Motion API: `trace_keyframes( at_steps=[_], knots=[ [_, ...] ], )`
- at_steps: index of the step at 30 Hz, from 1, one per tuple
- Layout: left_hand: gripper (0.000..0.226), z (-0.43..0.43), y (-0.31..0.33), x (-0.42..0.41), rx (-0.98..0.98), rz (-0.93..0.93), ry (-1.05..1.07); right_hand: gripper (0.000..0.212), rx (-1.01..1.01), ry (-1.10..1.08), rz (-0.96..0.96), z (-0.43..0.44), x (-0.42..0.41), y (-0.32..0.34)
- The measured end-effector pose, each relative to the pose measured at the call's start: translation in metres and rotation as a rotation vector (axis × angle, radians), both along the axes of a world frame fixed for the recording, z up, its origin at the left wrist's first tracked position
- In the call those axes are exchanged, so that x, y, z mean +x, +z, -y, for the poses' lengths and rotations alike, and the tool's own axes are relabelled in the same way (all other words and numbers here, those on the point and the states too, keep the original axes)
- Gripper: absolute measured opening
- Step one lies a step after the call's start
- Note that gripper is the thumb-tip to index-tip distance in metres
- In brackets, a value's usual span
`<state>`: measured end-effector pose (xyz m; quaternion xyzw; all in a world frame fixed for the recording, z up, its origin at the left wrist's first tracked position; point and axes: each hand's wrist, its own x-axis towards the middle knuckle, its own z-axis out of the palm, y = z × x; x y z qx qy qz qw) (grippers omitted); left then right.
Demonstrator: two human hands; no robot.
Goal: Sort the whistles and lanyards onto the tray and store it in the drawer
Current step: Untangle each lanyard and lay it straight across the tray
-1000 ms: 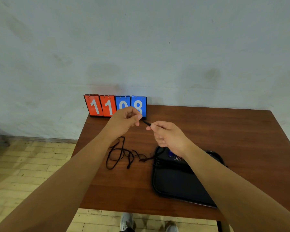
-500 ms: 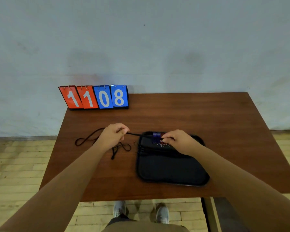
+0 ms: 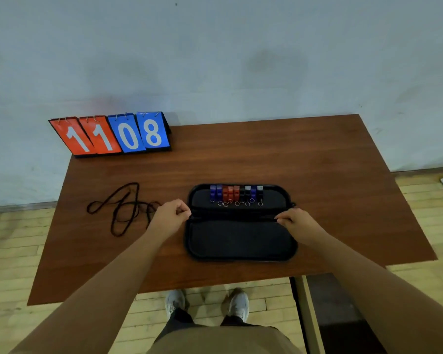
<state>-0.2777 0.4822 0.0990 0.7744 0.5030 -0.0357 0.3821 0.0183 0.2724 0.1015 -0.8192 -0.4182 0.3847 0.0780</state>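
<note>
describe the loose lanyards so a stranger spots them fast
Find the brown table, then the black tray on it. Left of the tray, just past the left hand, the loose lanyards lie on bare wood: thin black cord in tangled loops, unlike the stubby coloured whistles on the tray.

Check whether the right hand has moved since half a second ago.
Yes. The right hand went from the blue whistles rightward to the tray's right edge, nearer the person, pinching a lanyard.

Whistles [image 3: 235, 194] in row on tray [image 3: 241, 241]
</note>
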Motion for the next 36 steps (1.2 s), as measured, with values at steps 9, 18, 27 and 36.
trace_keyframes(
  at_steps=[9, 18, 27, 36],
  knots=[
    [0.011, 0.019, -0.04, 0.014, -0.015, -0.037, 0.029, 0.027, 0.048, -0.026, 0.097, 0.022, 0.019, -0.032],
    [0.006, 0.022, -0.075, 0.02, 0.197, -0.102, -0.039, 0.027, 0.128, -0.076, 0.241, 0.017, 0.018, -0.064],
    [0.008, 0.021, -0.097, 0.016, 0.382, -0.204, -0.11, 0.015, 0.108, 0.209, 0.598, 0.019, 0.014, -0.094],
    [0.011, 0.023, -0.11, 0.022, 0.441, -0.16, -0.128, 0.008, 0.15, 0.183, 0.716, 0.015, 0.013, -0.113]
  ],
)
